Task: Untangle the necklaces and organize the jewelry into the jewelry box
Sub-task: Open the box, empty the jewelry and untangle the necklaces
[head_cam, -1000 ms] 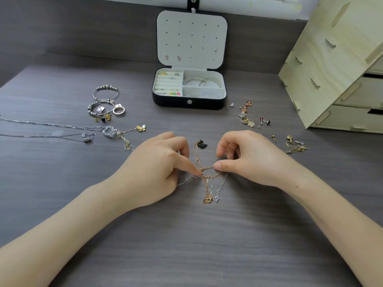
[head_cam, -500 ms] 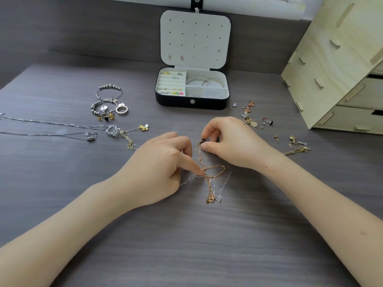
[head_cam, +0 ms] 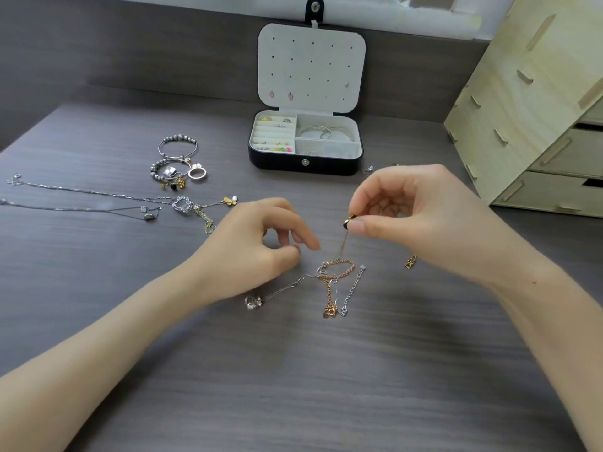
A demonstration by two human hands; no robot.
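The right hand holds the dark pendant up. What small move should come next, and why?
Probably the left hand should pin the tangle on the table: the right hand pinches the pendant, its chain drawn straight, while the tangle lies unheld.

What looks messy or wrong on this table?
The gold and silver chains in the middle are knotted together in a tangle. The right hand pinches a dark pendant, holding one gold strand up from it. Bracelets lie loose left of the open jewelry box.
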